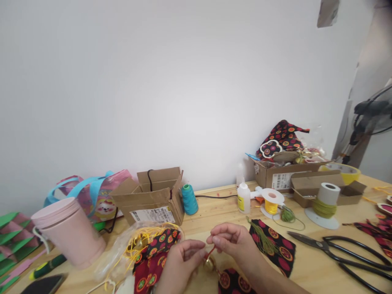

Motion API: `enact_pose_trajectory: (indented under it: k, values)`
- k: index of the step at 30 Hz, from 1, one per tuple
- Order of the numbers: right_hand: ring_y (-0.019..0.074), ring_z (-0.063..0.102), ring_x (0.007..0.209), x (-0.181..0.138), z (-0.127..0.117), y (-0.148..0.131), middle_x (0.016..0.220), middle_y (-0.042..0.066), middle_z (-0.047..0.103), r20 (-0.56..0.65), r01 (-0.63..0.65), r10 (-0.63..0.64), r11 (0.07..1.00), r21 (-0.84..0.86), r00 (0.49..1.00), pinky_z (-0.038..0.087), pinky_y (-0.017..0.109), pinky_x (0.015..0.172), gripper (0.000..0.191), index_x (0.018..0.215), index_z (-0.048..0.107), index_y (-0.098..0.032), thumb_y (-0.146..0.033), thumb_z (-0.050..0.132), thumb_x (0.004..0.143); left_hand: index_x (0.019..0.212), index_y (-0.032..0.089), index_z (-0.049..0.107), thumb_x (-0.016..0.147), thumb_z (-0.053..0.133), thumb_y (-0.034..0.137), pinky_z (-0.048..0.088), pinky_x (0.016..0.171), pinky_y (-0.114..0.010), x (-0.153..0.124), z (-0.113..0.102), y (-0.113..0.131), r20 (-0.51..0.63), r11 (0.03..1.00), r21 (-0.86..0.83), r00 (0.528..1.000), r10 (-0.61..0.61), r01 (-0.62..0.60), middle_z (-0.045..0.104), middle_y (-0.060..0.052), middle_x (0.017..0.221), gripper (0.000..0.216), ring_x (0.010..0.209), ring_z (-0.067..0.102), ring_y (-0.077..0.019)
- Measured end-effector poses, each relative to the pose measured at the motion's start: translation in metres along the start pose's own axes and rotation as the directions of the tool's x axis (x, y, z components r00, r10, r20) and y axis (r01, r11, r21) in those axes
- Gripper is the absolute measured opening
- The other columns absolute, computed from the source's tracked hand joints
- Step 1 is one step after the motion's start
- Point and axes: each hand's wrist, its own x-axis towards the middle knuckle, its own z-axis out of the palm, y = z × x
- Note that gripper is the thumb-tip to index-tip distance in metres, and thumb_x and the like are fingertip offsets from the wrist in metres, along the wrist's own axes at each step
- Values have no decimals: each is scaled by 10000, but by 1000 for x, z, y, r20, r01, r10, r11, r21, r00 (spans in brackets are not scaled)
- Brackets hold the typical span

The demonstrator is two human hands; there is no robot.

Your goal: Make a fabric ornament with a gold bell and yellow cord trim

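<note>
My right hand (231,243) pinches a thin red cord (210,251) between thumb and fingertips. The cord slants down to the closed thumb and index finger of my left hand (185,261), which grip its lower part. A round gold bell (209,264) sits just below the cord, between my two hands. Under my right wrist lies a black fabric piece with round red and orange prints (234,281). Another printed fabric piece (275,249), with green threads (266,239) on it, lies right of that hand. Red and black printed fabric (150,265) lies beside my left hand.
Large black scissors (324,246) lie at right. Behind stand a glue bottle (243,199), a yellow cord spool (271,204), a green cord spool (325,206) and a teal thread cone (189,200). Cardboard boxes (153,200) and a pink canister (69,232) stand at left.
</note>
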Motion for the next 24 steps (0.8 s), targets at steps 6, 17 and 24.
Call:
enact_pose_trajectory:
  k: [6, 17, 24]
  values:
    - [112, 611, 544, -4, 6, -4, 628, 32, 687, 107, -50, 42, 996, 67, 993, 453, 224, 560, 226, 680, 641, -146, -281, 750, 536, 747, 124, 654, 588, 702, 336, 365, 440, -146, -2, 0, 1, 51, 972, -196, 991, -123, 131, 670, -33, 612, 270, 527, 573, -84]
    - [100, 616, 613, -19, 17, -2, 659, -13, 695, 328, -19, 47, 996, -88, 944, 454, 198, 634, 52, 678, 690, -208, -223, 679, 630, 760, 118, 662, 460, 775, 228, 440, 639, -264, 3, -11, -10, 77, 983, -180, 997, -13, 27, 684, -81, 695, 339, 654, 611, -172]
    - [120, 613, 634, -10, 10, 6, 684, 7, 699, 198, 44, -10, 985, -169, 980, 437, 207, 603, 109, 684, 681, -186, -269, 685, 614, 807, 121, 666, 598, 655, 196, 457, 705, -303, 0, -7, -2, 128, 978, 161, 985, 113, -133, 687, -91, 779, 222, 741, 611, -207]
